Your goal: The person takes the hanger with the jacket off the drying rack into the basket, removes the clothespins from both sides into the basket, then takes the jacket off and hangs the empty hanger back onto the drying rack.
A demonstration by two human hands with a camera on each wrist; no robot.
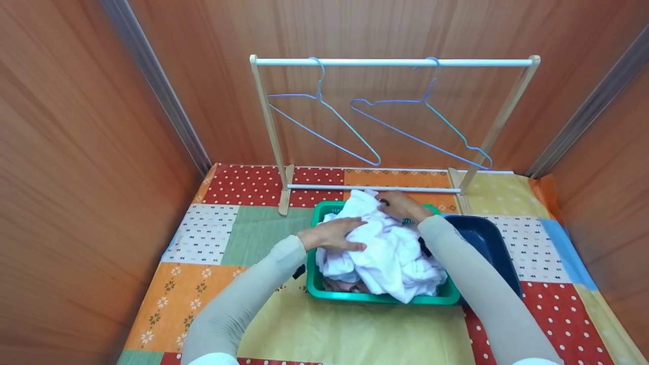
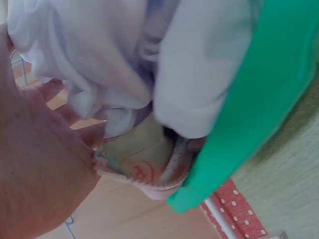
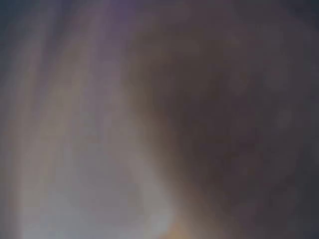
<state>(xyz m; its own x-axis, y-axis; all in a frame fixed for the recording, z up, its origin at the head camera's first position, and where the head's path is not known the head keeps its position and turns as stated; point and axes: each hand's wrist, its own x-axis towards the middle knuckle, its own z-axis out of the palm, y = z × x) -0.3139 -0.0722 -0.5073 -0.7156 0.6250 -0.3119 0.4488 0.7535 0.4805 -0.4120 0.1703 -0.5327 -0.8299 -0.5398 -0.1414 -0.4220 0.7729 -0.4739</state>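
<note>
A heap of white cloth point(image 1: 388, 253) fills a green plastic basket point(image 1: 380, 299) and bulges above its rim. My left hand point(image 1: 332, 234) lies against the heap's left side, thumb and fingers spread apart. In the left wrist view, the fingers of that hand point(image 2: 45, 144) reach behind white folds point(image 2: 104, 55), beside a pale pink garment point(image 2: 149, 169) at the basket wall point(image 2: 254, 94). At the back of the heap is my right hand point(image 1: 403, 205), its fingertips hidden in cloth. The right wrist view is dark and blurred, so I cannot tell its grip.
A dark blue tub point(image 1: 489, 238) stands right of the basket, partly under the right forearm. Behind, a rack with a white rail point(image 1: 375, 62) carries two bluish hangers point(image 1: 350, 126) point(image 1: 421, 137). Wood-grain panels point(image 1: 76, 177) enclose the patchwork cloth point(image 1: 274, 233) on three sides.
</note>
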